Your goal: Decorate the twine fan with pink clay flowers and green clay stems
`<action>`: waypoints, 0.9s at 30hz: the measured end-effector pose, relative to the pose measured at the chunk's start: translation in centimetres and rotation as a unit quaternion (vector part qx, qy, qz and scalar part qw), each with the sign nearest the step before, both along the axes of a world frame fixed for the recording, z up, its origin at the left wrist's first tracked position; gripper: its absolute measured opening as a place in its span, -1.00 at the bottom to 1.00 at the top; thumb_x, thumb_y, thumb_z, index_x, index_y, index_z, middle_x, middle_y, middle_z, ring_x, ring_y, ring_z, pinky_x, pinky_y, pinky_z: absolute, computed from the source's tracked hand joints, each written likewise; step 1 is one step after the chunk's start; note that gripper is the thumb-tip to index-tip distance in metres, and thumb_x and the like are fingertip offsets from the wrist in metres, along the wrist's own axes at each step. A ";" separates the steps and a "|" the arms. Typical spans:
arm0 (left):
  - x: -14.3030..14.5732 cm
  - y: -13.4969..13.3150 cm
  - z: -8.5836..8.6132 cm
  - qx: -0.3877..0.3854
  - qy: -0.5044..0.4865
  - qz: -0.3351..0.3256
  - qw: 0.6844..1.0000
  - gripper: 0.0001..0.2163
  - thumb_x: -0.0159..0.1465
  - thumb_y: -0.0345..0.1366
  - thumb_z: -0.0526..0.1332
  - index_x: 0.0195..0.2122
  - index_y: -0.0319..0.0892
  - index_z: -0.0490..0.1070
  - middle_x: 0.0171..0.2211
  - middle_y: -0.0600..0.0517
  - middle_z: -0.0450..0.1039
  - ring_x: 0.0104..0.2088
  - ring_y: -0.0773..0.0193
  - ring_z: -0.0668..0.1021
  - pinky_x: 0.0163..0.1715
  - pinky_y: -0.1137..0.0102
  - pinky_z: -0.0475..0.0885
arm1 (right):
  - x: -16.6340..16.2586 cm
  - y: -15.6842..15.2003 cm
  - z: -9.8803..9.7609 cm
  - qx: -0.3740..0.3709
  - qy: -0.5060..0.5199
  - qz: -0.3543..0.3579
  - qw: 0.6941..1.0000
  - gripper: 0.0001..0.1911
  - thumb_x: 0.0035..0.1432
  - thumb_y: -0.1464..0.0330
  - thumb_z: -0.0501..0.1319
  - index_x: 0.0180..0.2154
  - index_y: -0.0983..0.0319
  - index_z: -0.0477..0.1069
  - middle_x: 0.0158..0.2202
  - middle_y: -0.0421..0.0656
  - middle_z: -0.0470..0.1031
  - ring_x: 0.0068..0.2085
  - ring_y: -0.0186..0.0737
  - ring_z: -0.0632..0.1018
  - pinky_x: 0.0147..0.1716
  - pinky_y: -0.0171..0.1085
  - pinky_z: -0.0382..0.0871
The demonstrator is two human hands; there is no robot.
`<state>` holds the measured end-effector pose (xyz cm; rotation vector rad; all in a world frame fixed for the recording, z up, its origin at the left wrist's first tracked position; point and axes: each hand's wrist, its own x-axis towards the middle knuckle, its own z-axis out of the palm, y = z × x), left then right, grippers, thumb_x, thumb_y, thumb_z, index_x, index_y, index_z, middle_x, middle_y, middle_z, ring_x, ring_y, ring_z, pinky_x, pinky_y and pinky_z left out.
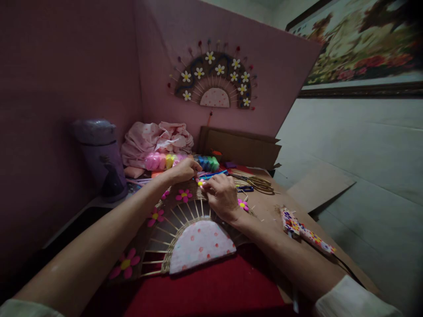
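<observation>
A half-round fan (175, 237) of sticks and woven twine lies in front of me, with a white, red-dotted half-disc (201, 246) at its base. Pink flowers with yellow centres, such as this large one (125, 264), dot its brown band. At the far edge of the band, my right hand (222, 196) has its bent fingers pinched at the side of a small pink flower (200, 182). My left hand (185, 170) is just beyond and left of that flower, fingers curled together; whatever they hold is too small to make out.
Packs of coloured clay (161, 161) and bunched pink cloth (155, 138) lie behind my hands. Scissors (261, 182) rest at the right, near a flower-covered glue gun (307, 233). A tall tumbler (104, 163) stands left. A finished fan (214, 79) hangs on the pink panel.
</observation>
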<state>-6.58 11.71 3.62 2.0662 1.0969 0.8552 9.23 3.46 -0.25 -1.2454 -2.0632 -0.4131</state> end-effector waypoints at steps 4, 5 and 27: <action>0.1 -0.2 0.0 -0.008 -0.002 0.001 1.000 -0.77 -0.14 -0.47 0.10 -0.51 -0.26 0.53 -0.72 0.12 0.37 -0.68 0.42 0.24 -0.63 0.49 0.11 | -0.2 0.0 0.1 -0.005 -0.002 -0.007 1.000 -0.91 0.12 0.37 0.22 -0.43 0.20 0.42 -0.38 -0.17 0.46 -0.25 -0.18 0.36 -0.26 -0.19 0.04; 0.1 -0.2 0.0 -0.009 -0.002 0.001 1.000 -0.77 -0.14 -0.48 0.10 -0.51 -0.26 0.54 -0.72 0.12 0.37 -0.68 0.43 0.24 -0.63 0.49 0.11 | -0.2 0.0 0.1 -0.007 -0.002 -0.009 1.000 -0.92 0.12 0.37 0.22 -0.43 0.20 0.42 -0.38 -0.16 0.47 -0.25 -0.17 0.36 -0.26 -0.19 0.04; -0.6 0.9 -0.4 -0.014 -0.021 0.029 0.999 -0.83 -0.16 -0.48 0.16 -0.56 -0.22 0.53 -0.63 0.06 0.46 -0.59 0.34 0.41 -0.60 0.49 0.21 | 2.6 -1.8 0.8 -0.007 -0.119 0.063 0.991 -0.51 0.03 0.53 0.17 0.03 0.14 0.38 -0.25 -0.07 0.42 -0.19 -0.08 0.30 -0.25 -0.15 0.14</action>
